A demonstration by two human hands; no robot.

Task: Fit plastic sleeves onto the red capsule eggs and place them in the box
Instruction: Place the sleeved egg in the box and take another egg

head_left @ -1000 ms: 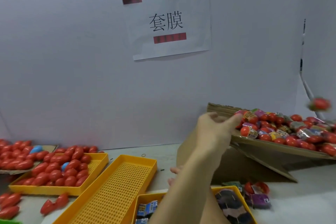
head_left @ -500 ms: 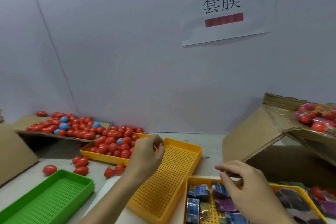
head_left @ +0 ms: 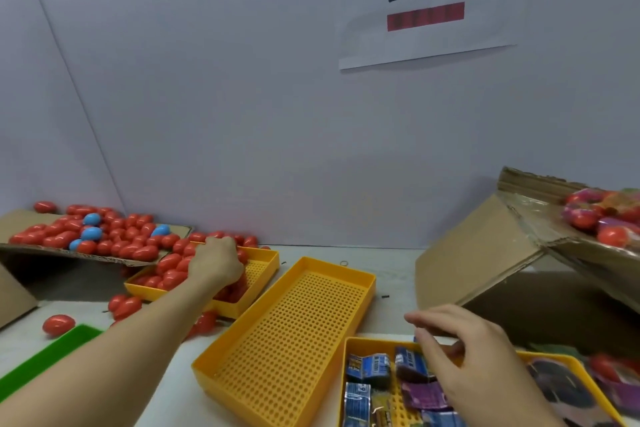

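A person's two bare arms reach forward over a pale counter (head_left: 388, 279) that stands against a plain grey wall. The left hand (head_left: 215, 262) is stretched out to a yellow tray (head_left: 266, 262) heaped with red capsule eggs (head_left: 171, 269). It lies on top of the eggs with its back to the camera; its fingers curl down among them, and I cannot tell whether they are grasping an egg. More red eggs, with a few blue eggs (head_left: 91, 233) mixed in, cover a flat sheet of cardboard (head_left: 20, 218) just behind and to the left of that tray, and several loose red ones lie on the counter in front of it.

The right hand (head_left: 474, 350) hovers close to the camera above a second yellow tray (head_left: 349, 347) holding printed plastic sleeves (head_left: 369, 367) in blue and purple. Its fingers (head_left: 420, 317) are bent and slightly blurred, with the fingertips at a sleeve; whether they are pinching it is unclear.

Between the two hands lies an empty perforated yellow tray (head_left: 294, 326), set at an angle. A corner of a green tray (head_left: 52, 354) shows at lower left.

At the right stands a tilted cardboard box (head_left: 485, 253), its upper flap carrying sleeved eggs (head_left: 595, 215) in mixed colours. A white paper sign (head_left: 426, 7) with two large black characters and a red bar is fixed to the wall above
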